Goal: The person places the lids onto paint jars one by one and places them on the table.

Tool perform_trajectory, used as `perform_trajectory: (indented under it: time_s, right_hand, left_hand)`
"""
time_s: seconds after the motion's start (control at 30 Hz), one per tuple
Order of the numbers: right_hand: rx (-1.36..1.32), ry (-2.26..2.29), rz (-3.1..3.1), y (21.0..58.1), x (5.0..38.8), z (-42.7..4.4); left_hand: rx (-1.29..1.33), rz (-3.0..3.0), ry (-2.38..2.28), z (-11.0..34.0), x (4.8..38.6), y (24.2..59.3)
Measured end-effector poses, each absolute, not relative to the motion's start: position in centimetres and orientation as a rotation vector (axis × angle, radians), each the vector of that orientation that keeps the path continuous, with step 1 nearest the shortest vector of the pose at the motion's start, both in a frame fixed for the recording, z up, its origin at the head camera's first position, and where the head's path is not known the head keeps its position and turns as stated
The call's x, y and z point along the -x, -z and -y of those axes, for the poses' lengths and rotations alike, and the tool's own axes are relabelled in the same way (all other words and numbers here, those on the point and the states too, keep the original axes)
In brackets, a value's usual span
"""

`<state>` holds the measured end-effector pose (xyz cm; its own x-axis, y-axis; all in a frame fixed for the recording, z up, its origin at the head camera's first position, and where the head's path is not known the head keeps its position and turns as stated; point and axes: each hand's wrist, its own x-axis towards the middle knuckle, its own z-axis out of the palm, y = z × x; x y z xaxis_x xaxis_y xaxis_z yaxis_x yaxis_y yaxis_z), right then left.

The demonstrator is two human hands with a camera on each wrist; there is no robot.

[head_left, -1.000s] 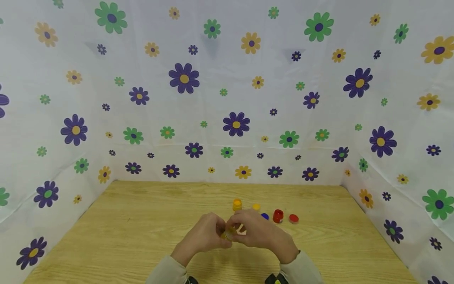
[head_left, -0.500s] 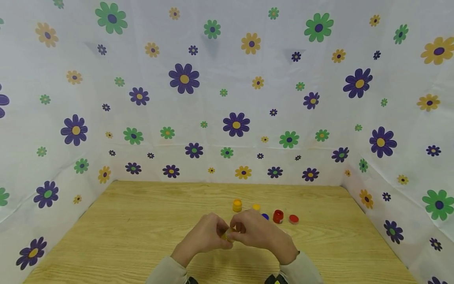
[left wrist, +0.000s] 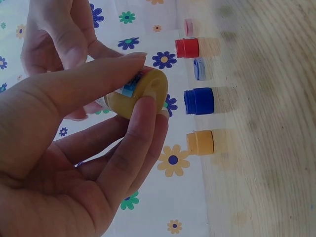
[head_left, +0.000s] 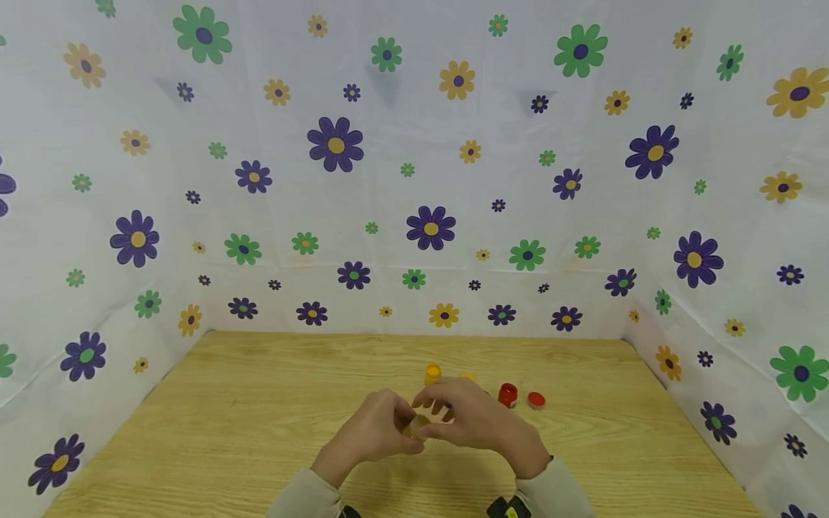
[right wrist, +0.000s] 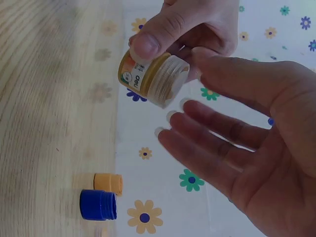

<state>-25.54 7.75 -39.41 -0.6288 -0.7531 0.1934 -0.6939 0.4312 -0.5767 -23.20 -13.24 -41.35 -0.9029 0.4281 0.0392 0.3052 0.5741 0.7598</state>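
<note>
My left hand [head_left: 376,429] grips a small gold paint jar [right wrist: 143,74] between thumb and fingers, tilted above the table. A translucent ribbed lid [right wrist: 169,81] sits on the jar and faces my right hand [head_left: 479,421]. That hand has its fingers spread and apart from the lid, as the right wrist view shows. Its thumb is close to the lid's edge; whether it touches cannot be told. In the left wrist view, the jar's rounded gold base [left wrist: 157,86] shows between the left thumb and fingers.
Behind the hands on the wooden table [head_left: 272,388] stand open paint jars: yellow [head_left: 432,374], blue [left wrist: 200,101] and red [head_left: 508,395]. A red lid [head_left: 536,400], a blue lid [left wrist: 199,69] and a partly hidden yellow lid [head_left: 468,376] lie near them. A flowered sheet [head_left: 363,208] encloses the table's back and sides.
The right fingers pinched around the lid half a second ago and have now spread away from it. My left hand keeps the jar in nearly the same place.
</note>
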Motion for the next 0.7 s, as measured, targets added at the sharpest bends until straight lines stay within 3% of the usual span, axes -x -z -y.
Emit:
perform_trajectory:
  time_s: [0.7]
  right_hand:
    - [1.323,0.958,-2.506,39.58,25.57,-7.38]
  left_hand:
    - [-0.682,-2.654,-1.251,13.13,23.32,41.47]
